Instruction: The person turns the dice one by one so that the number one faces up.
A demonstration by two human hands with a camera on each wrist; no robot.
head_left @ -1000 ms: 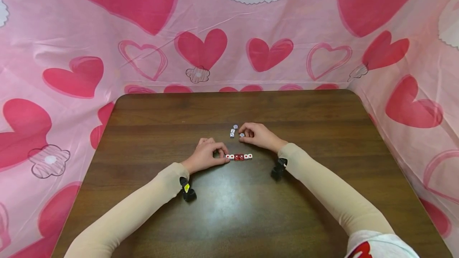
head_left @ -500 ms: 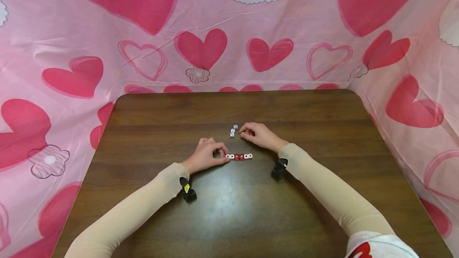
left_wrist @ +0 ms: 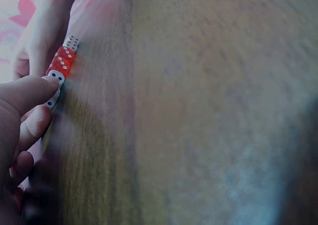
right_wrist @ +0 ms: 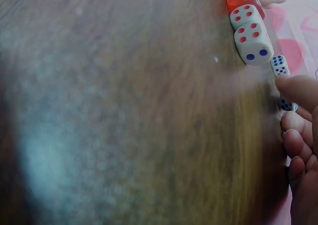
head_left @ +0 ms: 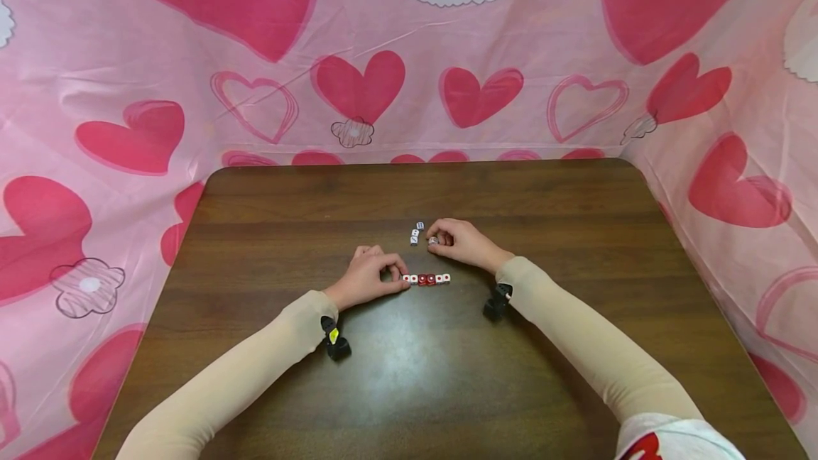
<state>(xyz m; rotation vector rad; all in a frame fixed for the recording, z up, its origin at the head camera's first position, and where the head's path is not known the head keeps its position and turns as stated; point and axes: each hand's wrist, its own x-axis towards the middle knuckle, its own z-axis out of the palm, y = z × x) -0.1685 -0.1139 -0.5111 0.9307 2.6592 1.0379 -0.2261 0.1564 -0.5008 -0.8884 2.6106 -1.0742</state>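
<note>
While the left side of things basically froze, the little white plastic-looking cube die with dark dots (head_left: 434, 241) got moved around in the right grip (head_left: 466, 241). A second earlier it showed a clear five, half a second later the fingers nearly covered it, and by this point it was back in sight with a different, tilted look. I couldn't read its dots from the head view. My take: it was being turned between the thumb and fingers, pinched narrow, just above or on the brown wood-grain desk (head_left: 287, 218).

The left grip (head_left: 367, 277) hadn't budged, thumb and index finger pinching the white cube die with a red dot on top (head_left: 406, 278) at the left end of a straight row of six red and white cube dice (head_left: 431, 279). Still six in there, so the row itself hadn't gained anything. Three white cube dice with blue dots (head_left: 415, 233) sat untouched just left of the right grip, beyond the row.
</note>
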